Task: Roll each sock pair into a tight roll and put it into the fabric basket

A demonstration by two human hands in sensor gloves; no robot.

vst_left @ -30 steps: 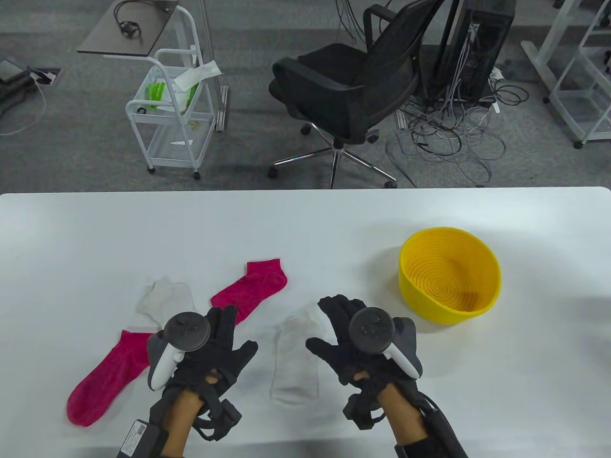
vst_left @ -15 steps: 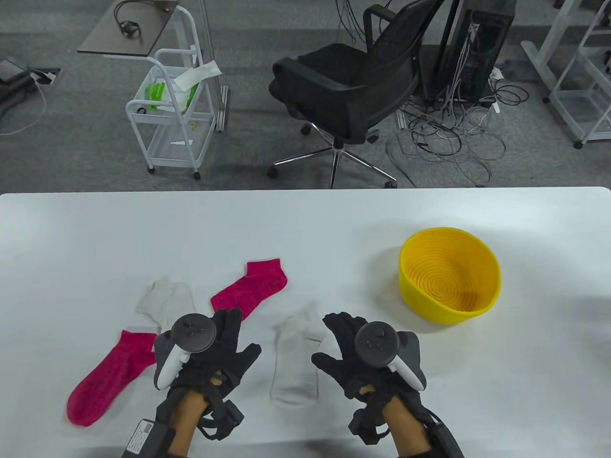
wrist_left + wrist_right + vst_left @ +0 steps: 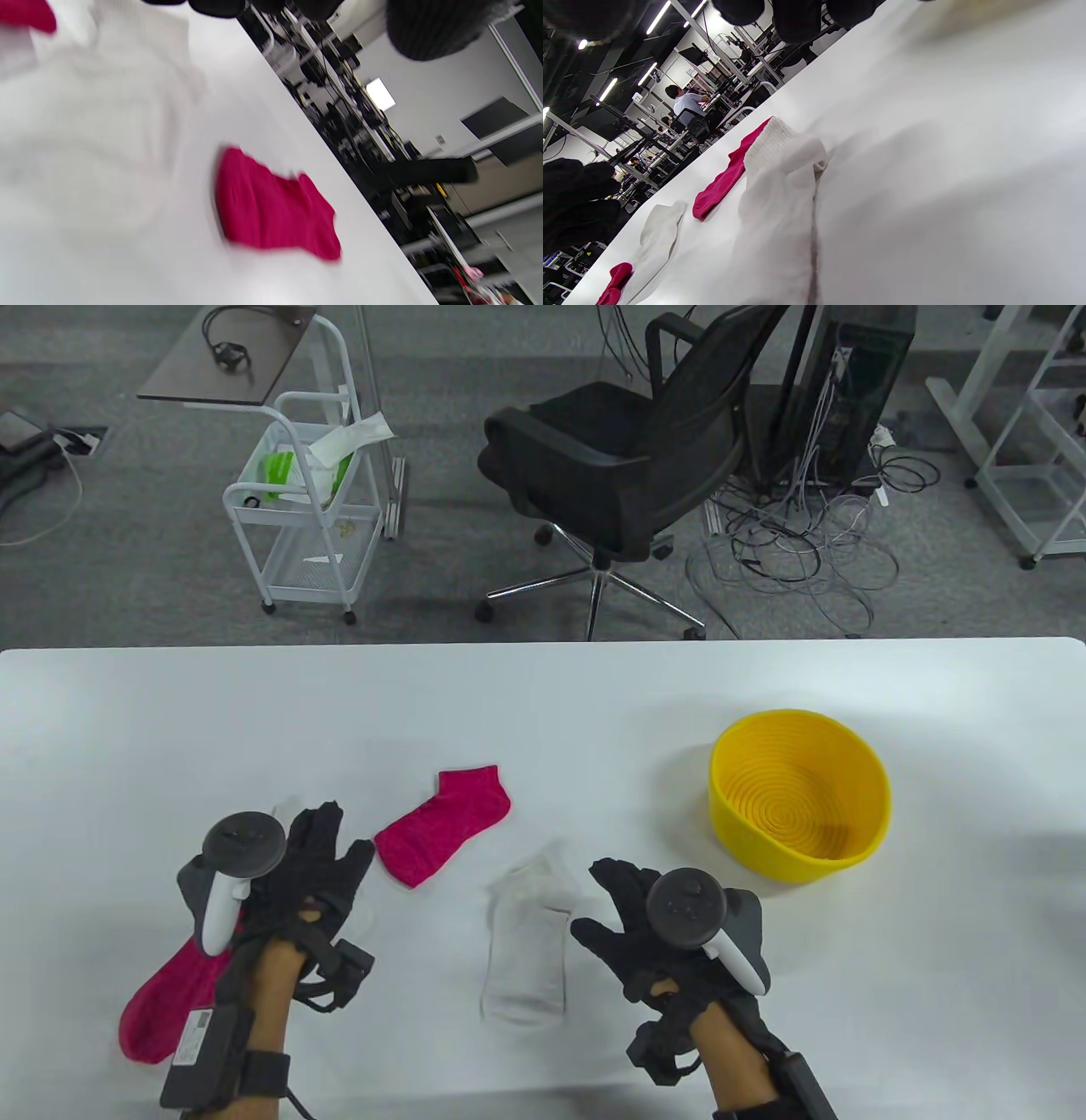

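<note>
1. no sock is rolled yet, so i think this is the very start: getting two socks that match.
2. the left hand (image 3: 314,865) is over the far white sock (image 3: 655,237), which is mostly hidden under it in the table view. its fingers look straight and loose, and i see nothing held.
3. the right hand (image 3: 632,912) floats just beside the near white sock (image 3: 528,937). its fingers are spread and it holds nothing.
4. the near white sock lies flat near the front of the table (image 3: 543,704), between the two hands.
5. one pink sock (image 3: 445,824) lies past the hands, in the middle. the other pink sock (image 3: 157,1005) lies at the left, partly under the left arm.
6. the yellow basket (image 3: 802,848) sits to the right, well apart from all the socks. nothing is in it.
7. next, i think the left hand must pinch the far white sock and bring it over to the near one. then the two can lie on top of each other and be rolled up tight.
8. socks are soft and floppy, so the roll may come loose if it is not held firm.
9. the table is white and smooth.
10. behind it the floor is gray, with a black chair (image 3: 611,449), a white cart (image 3: 301,509) and a heap of cables (image 3: 797,551).
</note>
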